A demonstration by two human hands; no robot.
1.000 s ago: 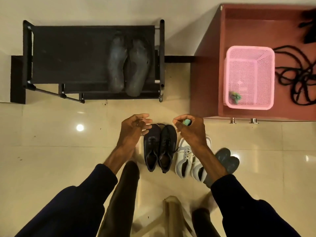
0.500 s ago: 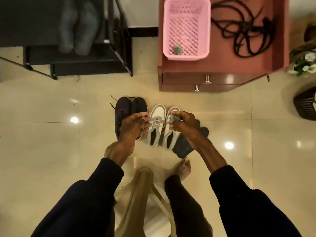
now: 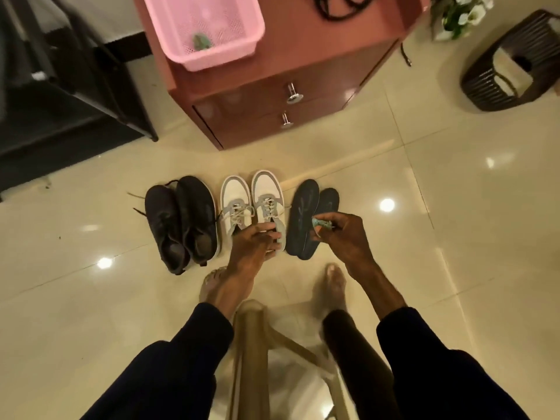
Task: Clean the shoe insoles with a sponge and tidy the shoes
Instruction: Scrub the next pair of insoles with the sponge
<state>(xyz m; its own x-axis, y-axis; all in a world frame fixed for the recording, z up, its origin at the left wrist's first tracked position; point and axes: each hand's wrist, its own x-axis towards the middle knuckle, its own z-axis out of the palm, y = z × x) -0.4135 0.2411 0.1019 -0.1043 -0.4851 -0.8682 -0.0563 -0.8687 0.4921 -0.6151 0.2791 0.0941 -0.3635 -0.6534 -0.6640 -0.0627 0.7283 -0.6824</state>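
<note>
— What sort of place is this?
— A home, likely a hallway. There's a glossy tiled floor [image 3: 91, 298] under the left hand [image 3: 254, 244] and right hand [image 3: 342, 237], with black shoes [image 3: 181, 219] and white shoes [image 3: 251, 201] lined up by them.
— Anything else?
— Beyond the hands stands a red-brown drawer cabinet [image 3: 303, 56] with a pink basket [image 3: 212, 60] on top. There's a black rack [image 3: 75, 95] far left and flowers [image 3: 457, 16] far right.

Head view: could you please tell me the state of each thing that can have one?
Black lace-up shoes: paired on floor, laces loose.
White-and-grey sneakers: paired on floor, laced.
Dark flat insoles: out of shoes, overlapping on floor.
Small green sponge: pinched by right hand.
Left hand: at sneaker collar, grip unclear.
Pink mesh plastic basket: upright on red-brown cabinet.
Cabinet drawers: shut.
</note>
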